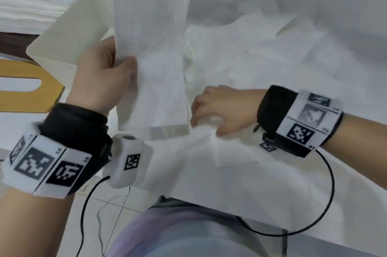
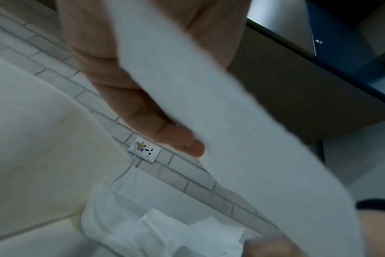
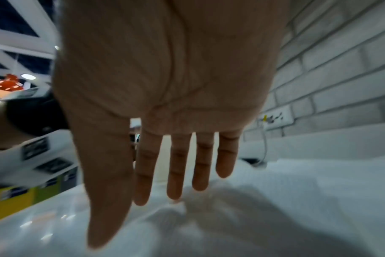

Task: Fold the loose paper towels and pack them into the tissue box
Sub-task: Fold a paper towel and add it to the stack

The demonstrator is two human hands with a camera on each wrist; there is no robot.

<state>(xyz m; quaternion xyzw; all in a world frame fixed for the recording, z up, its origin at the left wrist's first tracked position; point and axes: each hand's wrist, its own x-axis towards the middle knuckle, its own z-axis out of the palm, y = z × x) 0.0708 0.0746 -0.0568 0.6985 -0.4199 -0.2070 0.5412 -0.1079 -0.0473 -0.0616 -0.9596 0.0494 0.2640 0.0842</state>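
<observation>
My left hand [image 1: 113, 68] pinches a folded white paper towel [image 1: 150, 43] and holds it upright above the table; the strip [image 2: 220, 121] crosses the left wrist view in front of the fingers [image 2: 165, 132]. Just behind and left of it stands the cream tissue box [image 1: 69, 32], tilted. My right hand [image 1: 211, 110] is open, fingers [image 3: 178, 173] straight and pointing down over the loose paper towels [image 1: 261, 51] spread on the table. It holds nothing.
A stack of folded white towels [image 1: 27, 11] lies at the far left. A wooden chair back [image 1: 23, 87] shows at the left edge. A wall socket [image 2: 144, 149] sits on the brick wall behind the table. Cables [image 1: 326, 194] hang from both wrists.
</observation>
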